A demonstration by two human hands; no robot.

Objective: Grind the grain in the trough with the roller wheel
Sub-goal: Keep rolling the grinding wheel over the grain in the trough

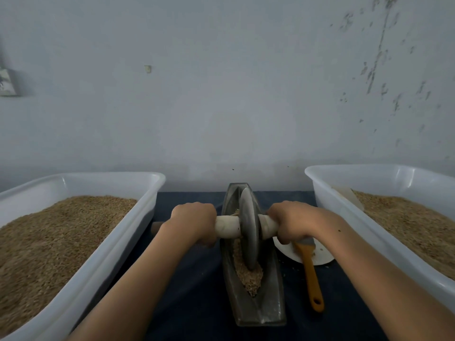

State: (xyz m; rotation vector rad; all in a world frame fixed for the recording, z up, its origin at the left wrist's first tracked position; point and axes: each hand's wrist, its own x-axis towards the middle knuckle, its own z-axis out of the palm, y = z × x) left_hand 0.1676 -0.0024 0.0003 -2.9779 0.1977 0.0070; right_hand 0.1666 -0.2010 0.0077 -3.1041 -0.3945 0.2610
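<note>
A dark metal boat-shaped trough (pixel 268 308) lies lengthwise on the dark cloth in front of me. Crushed tan grain (pixel 247 276) fills its near half. The grey roller wheel (pixel 249 227) stands upright in the groove around the trough's middle, its lower rim in the grain. A pale wooden axle handle (pixel 227 226) runs through the wheel to both sides. My left hand (pixel 194 222) grips the left end of the handle. My right hand (pixel 293 221) grips the right end, knuckles up.
A white plastic tub (pixel 118 244) of whole grain stands to the left, and another white tub (pixel 344 207) of grain to the right. A white plate (pixel 322 254) with an orange-handled brush (pixel 311 274) lies right of the trough. A grey wall rises just behind.
</note>
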